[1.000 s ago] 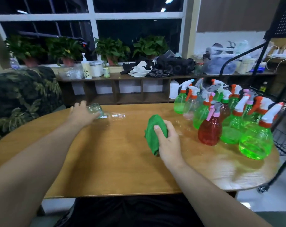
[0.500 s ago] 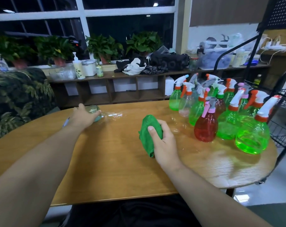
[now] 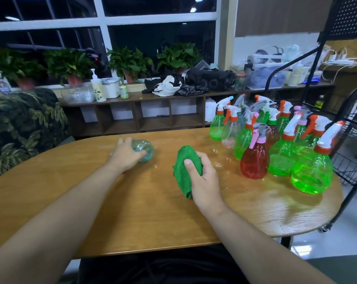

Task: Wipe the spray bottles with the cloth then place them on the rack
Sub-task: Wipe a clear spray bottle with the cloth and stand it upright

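On the table (image 3: 132,214), left grip (image 3: 126,157) holding pale bottle (image 3: 147,149), drawn nearer cloth (image 3: 182,160)

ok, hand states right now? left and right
Left hand: grips the pale clear bottle lying on the table.
Right hand: grips the green cloth.

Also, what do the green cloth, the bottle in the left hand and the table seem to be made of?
Green cloth: probably microfibre, matt; fuzzy pile shows.
Clear bottle in the left hand: glossy plastic, faintly blue-green; see-through, with bright highlights.
Table: wood or wood-look veneer, semi-gloss; grain lines, reflections.
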`<act>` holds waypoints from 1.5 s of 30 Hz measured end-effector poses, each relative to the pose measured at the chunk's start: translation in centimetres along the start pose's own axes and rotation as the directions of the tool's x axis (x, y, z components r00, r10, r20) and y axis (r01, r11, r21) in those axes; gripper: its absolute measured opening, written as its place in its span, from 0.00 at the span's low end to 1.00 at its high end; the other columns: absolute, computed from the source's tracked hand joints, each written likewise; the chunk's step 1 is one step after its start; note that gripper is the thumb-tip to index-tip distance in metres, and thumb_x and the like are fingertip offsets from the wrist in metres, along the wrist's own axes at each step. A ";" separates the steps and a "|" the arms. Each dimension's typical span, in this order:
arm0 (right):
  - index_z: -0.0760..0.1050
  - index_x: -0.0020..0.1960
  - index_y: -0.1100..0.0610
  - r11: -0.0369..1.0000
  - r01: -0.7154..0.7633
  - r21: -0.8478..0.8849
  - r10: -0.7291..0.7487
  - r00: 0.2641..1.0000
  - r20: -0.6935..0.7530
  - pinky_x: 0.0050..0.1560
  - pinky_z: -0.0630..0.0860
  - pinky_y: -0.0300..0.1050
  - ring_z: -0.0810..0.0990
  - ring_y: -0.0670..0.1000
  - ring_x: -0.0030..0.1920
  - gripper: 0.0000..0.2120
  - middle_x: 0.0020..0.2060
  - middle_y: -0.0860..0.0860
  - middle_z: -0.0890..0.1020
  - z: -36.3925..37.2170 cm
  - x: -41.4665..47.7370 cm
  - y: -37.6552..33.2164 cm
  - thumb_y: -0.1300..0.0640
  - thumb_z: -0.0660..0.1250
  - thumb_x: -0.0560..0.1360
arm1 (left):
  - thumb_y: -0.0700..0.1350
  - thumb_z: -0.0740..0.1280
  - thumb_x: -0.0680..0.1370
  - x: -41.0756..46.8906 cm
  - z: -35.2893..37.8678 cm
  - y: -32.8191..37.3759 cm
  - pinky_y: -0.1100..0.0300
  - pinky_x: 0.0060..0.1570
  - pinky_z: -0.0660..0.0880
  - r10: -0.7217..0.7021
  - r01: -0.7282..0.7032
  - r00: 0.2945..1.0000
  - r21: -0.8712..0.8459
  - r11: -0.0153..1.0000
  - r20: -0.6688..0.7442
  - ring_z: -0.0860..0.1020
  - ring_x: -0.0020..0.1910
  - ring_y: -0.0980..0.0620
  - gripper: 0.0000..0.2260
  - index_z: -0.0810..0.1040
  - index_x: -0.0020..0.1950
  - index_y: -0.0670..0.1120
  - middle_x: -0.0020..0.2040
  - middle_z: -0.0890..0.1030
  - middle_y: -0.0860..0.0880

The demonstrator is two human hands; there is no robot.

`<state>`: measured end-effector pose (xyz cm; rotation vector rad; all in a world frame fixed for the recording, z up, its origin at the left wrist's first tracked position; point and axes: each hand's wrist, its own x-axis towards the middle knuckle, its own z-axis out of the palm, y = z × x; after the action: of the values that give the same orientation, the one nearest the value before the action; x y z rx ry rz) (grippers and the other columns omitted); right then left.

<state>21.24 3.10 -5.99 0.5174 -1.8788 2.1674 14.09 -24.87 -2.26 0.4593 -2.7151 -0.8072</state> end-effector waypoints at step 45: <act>0.82 0.58 0.54 0.964 -0.102 0.245 0.121 0.991 -0.061 0.65 0.78 0.67 0.85 0.62 0.56 0.06 0.55 0.60 0.87 -1.7 0.2 -1.0 0.58 0.67 0.85 | 0.47 0.88 0.65 -15.5 3.2 3.8 0.61 0.76 0.68 0.413 -0.422 0.900 -0.517 0.745 -0.141 0.69 0.77 0.61 0.55 0.59 0.84 0.61 0.77 0.67 0.69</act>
<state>21.28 4.91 -5.18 0.3738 -1.6517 2.4705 26.31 -14.50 -5.29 -0.2647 -2.2757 -1.3404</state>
